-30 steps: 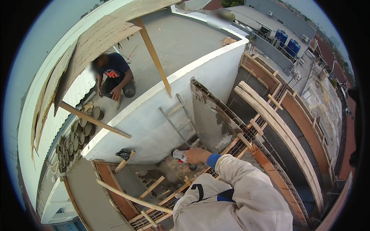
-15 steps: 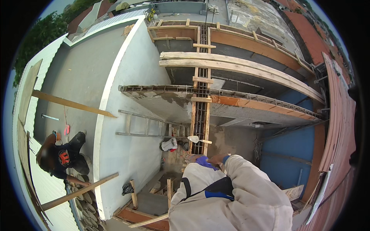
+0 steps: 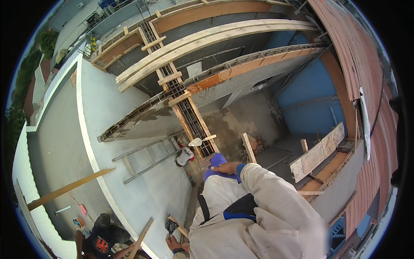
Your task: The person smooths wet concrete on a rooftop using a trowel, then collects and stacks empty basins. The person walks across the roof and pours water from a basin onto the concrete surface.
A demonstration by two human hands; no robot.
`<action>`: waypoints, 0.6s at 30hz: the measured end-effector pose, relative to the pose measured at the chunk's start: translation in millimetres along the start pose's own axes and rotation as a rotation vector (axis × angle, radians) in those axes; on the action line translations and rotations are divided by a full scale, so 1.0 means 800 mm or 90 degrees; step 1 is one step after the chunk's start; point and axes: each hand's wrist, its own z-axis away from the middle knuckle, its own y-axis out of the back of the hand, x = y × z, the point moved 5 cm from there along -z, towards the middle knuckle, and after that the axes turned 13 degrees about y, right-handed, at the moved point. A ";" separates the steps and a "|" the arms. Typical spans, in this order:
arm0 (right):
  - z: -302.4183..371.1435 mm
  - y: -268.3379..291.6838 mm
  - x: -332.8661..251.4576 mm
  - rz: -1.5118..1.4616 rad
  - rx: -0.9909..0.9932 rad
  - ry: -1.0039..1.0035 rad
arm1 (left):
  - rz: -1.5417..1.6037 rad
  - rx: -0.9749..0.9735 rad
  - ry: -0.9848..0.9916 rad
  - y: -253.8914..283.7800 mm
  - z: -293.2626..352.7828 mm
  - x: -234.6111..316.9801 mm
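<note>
My right hand (image 3: 225, 167) rests on the purple cloth (image 3: 217, 160) over my knee, its fingers laid along it and nothing seen in them. At the lower left, my left hand (image 3: 172, 241) has its fingers closed at the bottom of a crumpled black plastic bag (image 3: 171, 225), beside a short wooden post on the white wall. Ahead of my knee, a trowel (image 3: 196, 142) with a mortar-smeared blade and wooden handle lies across the beam formwork (image 3: 188, 118), whose boards enclose rebar.
Two long planks (image 3: 207, 43) span the formwork farther off. A ladder (image 3: 146, 160) leans by the white wall (image 3: 103, 112) below me. A co-worker (image 3: 103, 239) crouches beyond that wall. Corrugated roofing (image 3: 345, 56) runs along the right, and an open drop lies beneath the beam.
My view has swung round, so the beam now slants. My left hand has come into sight at the black plastic bag. The trowel stays on the formwork; more of my right hand shows.
</note>
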 end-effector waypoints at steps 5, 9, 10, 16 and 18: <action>0.015 -0.020 0.018 0.006 0.002 -0.038 | -0.050 -0.107 -0.130 -0.062 0.028 0.089; 0.059 0.008 -0.041 0.025 -0.059 0.015 | -0.073 -0.143 -0.144 -0.077 0.028 0.070; 0.070 0.017 -0.064 0.034 -0.085 0.049 | -0.073 -0.148 -0.167 -0.079 0.023 0.060; 0.079 0.057 -0.144 -0.109 -0.253 0.072 | -0.261 -0.086 -0.175 -0.097 -0.005 -0.046; 0.060 0.056 -0.167 -0.352 -0.109 0.145 | -0.256 -0.118 -0.121 -0.083 0.006 -0.081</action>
